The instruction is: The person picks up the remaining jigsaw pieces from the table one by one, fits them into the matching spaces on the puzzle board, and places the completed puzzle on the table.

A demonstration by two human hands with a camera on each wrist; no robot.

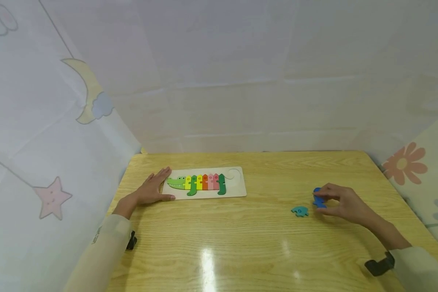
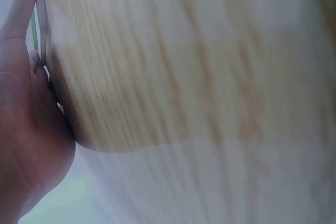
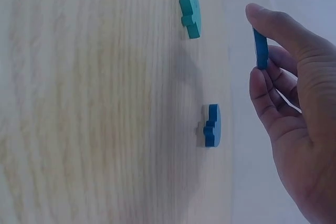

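A wooden puzzle board [image 1: 237, 191] with a colourful crocodile [image 1: 177, 182] lies at the left of the table. My left hand [image 1: 150, 190] rests at its left end, fingers straight and spread, thumb along the near edge. On the right, my right hand [image 1: 344, 202] pinches a blue puzzle piece [image 3: 261, 48] between thumb and fingertips, raised over the table. A second blue piece [image 3: 212, 127] lies on the table below that hand. To the left of the hand is a teal piece [image 1: 300, 211], flat on the wood.
At the board's right end, a curled tail-shaped recess [image 1: 235, 177] holds no piece. The wooden table [image 1: 248, 243] meets a pale cloth [image 1: 233, 113] at the back and sides. Dark wrist straps [image 1: 380, 265] sit below both hands.
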